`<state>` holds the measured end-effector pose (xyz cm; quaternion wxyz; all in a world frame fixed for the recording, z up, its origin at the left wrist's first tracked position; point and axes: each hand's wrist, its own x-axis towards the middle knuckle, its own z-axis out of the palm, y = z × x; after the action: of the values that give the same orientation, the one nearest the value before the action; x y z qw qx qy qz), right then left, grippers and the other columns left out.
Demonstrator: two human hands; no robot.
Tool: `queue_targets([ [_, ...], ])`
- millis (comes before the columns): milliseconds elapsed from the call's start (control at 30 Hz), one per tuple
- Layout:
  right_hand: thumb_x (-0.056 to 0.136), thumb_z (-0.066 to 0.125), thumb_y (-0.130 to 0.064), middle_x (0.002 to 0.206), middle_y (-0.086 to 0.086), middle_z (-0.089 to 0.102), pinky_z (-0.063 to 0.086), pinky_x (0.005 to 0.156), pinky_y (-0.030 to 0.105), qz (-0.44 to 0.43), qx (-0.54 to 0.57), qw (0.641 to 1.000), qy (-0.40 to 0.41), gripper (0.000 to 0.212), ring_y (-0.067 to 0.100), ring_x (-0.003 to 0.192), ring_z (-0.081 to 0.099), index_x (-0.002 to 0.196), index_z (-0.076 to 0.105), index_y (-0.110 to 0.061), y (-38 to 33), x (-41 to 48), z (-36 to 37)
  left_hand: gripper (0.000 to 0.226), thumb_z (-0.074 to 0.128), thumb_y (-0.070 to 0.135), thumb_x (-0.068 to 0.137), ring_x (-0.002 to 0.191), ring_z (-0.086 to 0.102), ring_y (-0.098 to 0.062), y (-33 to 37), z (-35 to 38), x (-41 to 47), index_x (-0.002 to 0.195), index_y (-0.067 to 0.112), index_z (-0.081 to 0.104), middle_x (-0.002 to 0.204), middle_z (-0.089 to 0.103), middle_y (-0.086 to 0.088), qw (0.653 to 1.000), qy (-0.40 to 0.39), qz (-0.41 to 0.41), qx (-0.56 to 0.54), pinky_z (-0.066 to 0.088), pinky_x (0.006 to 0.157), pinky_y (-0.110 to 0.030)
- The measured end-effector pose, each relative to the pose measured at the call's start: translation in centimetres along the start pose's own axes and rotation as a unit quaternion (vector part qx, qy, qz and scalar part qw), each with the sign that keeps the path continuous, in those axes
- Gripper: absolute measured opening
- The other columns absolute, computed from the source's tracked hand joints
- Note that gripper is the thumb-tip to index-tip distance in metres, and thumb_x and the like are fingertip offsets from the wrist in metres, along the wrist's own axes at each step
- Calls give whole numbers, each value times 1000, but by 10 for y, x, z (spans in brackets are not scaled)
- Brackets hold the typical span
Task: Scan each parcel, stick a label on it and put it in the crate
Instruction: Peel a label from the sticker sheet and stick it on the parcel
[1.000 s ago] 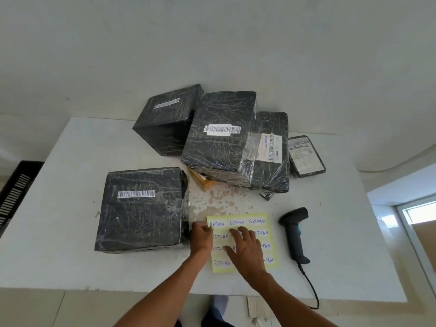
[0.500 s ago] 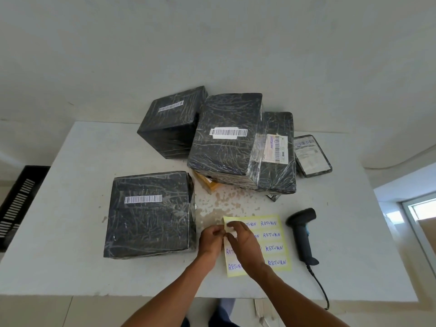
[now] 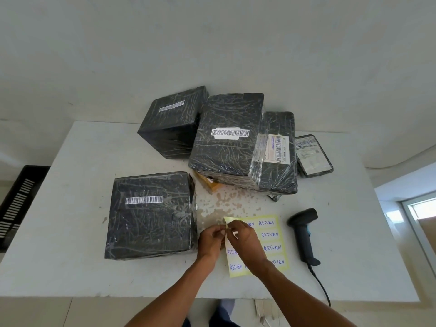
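A yellow sheet of RETURN labels (image 3: pixel 271 241) lies on the white table (image 3: pixel 70 232) near its front edge. My left hand (image 3: pixel 211 241) and my right hand (image 3: pixel 245 241) meet at the sheet's upper left corner, where their fingertips pinch a white label (image 3: pixel 227 232) that stands partly lifted off the sheet. A black-wrapped parcel with a barcode strip (image 3: pixel 151 215) sits just left of my hands. The black handheld scanner (image 3: pixel 304 232) lies to the right of the sheet, untouched.
Several more black-wrapped parcels (image 3: pixel 228 140) are piled at the back of the table, with a flat one (image 3: pixel 313 156) at the far right. A black slatted crate (image 3: pixel 18 204) stands beyond the table's left edge. The scanner cable (image 3: pixel 320 289) hangs over the front edge.
My hands drew together at the sheet's upper left corner. The right hand went from lying flat on the sheet to pinching, and a label now lifts off.
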<state>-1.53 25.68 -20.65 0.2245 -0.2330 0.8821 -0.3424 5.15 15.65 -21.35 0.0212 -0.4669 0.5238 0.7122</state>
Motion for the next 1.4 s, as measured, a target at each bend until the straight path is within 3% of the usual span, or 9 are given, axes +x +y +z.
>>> queue_targets([
  [133, 97, 59, -22, 104, 2, 67, 55, 84, 33, 16, 38, 999, -6, 15, 15, 96, 65, 108, 61, -12, 0, 0, -1, 28, 52, 1, 98, 86, 66, -21, 2, 0, -1, 95, 18, 74, 95, 73, -9, 1000, 0, 21, -1, 55, 76, -29],
  [333, 100, 53, -19, 92, 4, 67, 56, 75, 39, 25, 54, 998, 4, 9, 17, 85, 65, 98, 57, -12, -2, 3, -1, 28, 56, 2, 93, 96, 71, -20, 2, -2, -5, 99, 21, 76, 97, 77, -3, 998, -40, 37, -23, 57, 84, -27],
  [567, 100, 54, -16, 108, 3, 67, 53, 87, 28, -16, 44, 999, -6, 19, 14, 100, 64, 114, 65, -8, 1, 1, -5, 25, 59, 6, 95, 100, 71, -18, 1, -5, -2, 108, 22, 73, 103, 76, -2, 997, -47, 36, -54, 57, 91, -33],
  [733, 100, 57, -16, 104, 1, 68, 51, 80, 17, -30, 38, 999, 0, 17, 9, 92, 65, 110, 68, -9, 6, 2, -7, 31, 66, 2, 91, 96, 71, -13, 2, -8, -4, 114, 22, 67, 101, 75, 1, 995, -64, 47, -65, 57, 81, -26],
  [867, 99, 57, -18, 101, -2, 69, 52, 80, 20, -40, 40, 998, -2, 16, 6, 90, 65, 107, 69, -11, 6, 3, -6, 38, 65, -8, 88, 93, 70, -8, 5, -10, -6, 119, 15, 64, 104, 73, -4, 994, -81, 59, -51, 55, 76, -18],
  [1000, 99, 57, -16, 98, 2, 70, 53, 80, 27, -49, 27, 998, 4, 17, 11, 88, 66, 105, 70, -9, 4, 3, -2, 41, 60, -15, 88, 92, 65, -14, 7, -12, -6, 122, 7, 61, 105, 68, -12, 995, -66, 71, -30, 54, 78, -18],
  [1200, 97, 56, -9, 88, 2, 68, 53, 72, 32, -24, 34, 999, 27, 10, 15, 82, 65, 95, 66, -8, 0, 4, -2, 42, 61, -16, 86, 98, 64, -18, 4, -6, -5, 112, 17, 63, 105, 68, -6, 996, -37, 76, -8, 53, 86, -31],
  [1300, 94, 57, -9, 82, -1, 65, 51, 64, 25, 39, 73, 994, 65, 8, 11, 76, 62, 89, 61, -13, -3, 7, -4, 39, 57, -14, 86, 100, 65, -23, 2, -1, -1, 109, 17, 60, 106, 67, -7, 998, 18, 61, 14, 55, 89, -42],
  [1400, 93, 59, -12, 79, -6, 66, 46, 58, 14, 105, 155, 976, 111, 9, 7, 74, 60, 86, 59, -18, -4, 7, -8, 34, 55, -10, 88, 97, 66, -21, 1, 3, 3, 111, 16, 52, 104, 65, -6, 996, 64, 43, 53, 57, 84, -40],
])
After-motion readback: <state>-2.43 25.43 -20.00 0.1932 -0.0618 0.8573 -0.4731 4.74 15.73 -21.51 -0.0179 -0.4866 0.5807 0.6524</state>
